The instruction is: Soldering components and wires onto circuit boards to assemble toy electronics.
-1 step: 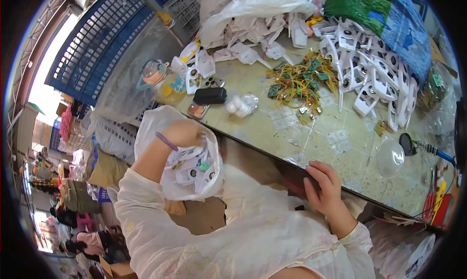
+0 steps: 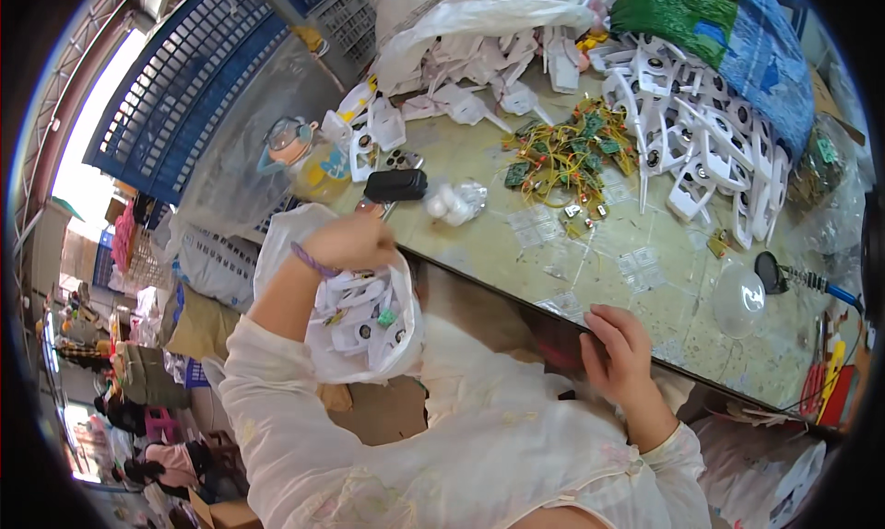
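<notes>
My left hand (image 2: 352, 243), with a purple band at the wrist, is over the rim of a white plastic bag (image 2: 279, 237). Its fingers are curled closed, and whatever they may hold is hidden. Inside the bag lie several white plastic casings (image 2: 355, 332) and a small green piece (image 2: 386, 317). My right hand (image 2: 621, 349) rests at the front edge of the worktable (image 2: 479, 250), fingers bent and thumb apart, with nothing seen in it. Small clear plastic sheets (image 2: 641, 268) lie on the tabletop beyond it.
Green circuit boards with yellow wires (image 2: 576, 151) are heaped mid-table. White plastic parts spill from a white sack (image 2: 489, 13) and a blue-green sack (image 2: 765, 59). A black case (image 2: 396, 185), clear bag of white balls (image 2: 455, 203), clear dome (image 2: 739, 300) and soldering iron (image 2: 811, 283) lie around.
My left hand has lifted slightly, up and toward the table edge, uncovering more of the casings in the bag. My right hand has barely moved.
</notes>
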Demonstrator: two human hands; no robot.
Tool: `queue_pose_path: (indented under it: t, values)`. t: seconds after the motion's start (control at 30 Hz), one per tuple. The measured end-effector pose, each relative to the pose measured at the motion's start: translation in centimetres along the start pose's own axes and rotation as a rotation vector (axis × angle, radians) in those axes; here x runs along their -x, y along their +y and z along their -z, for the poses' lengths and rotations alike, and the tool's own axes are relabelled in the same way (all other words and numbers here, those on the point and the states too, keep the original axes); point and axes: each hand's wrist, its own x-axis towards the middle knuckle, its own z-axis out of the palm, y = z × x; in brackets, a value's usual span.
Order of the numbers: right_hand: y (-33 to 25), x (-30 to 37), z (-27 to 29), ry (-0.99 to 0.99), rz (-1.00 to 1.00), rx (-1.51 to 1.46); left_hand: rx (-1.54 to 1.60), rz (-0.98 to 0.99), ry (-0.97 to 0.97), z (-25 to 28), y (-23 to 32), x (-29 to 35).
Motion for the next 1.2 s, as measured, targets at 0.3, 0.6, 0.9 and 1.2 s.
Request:
queue_pose_path:
  t: [0.3, 0.6, 0.9, 1.2]
  values:
    - [0.9, -0.1, 1.0, 0.085, -0.122, 0.116, -0.534, -0.107, 0.865, 3.3, -2.2, -19.3]
    - [1.6, -0.2, 0.8, 0.118, -0.073, 0.132, -0.630, -0.127, 0.853, 4.0, 0.1, -17.6]
    - [1.6, -0.2, 1.4, 0.110, -0.081, 0.057, 0.460, -0.369, 0.493, 5.3, 16.6, -7.9]
    - [2.5, -0.8, 3.3, 0.112, -0.860, -0.478, 0.670, -0.455, 0.219, 2.1, 24.1, -12.8]
